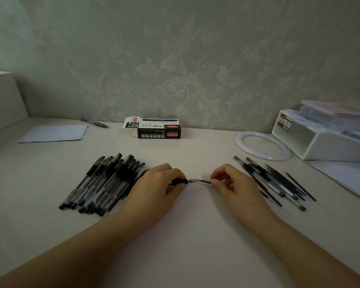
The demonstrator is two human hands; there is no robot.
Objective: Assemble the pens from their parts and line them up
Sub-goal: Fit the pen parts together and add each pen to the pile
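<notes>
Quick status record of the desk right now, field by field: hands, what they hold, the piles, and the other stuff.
left hand: shut on pen barrel, at its black grip end
right hand: pinching a thin part that meets the barrel's tip
left pile: capped pens, bunched, roughly parallel
right pile: loose barrels and refills, fanned out
pen box: at the wall, flap open
other: white ring, paper sheets, storage box, lone pen
</notes>
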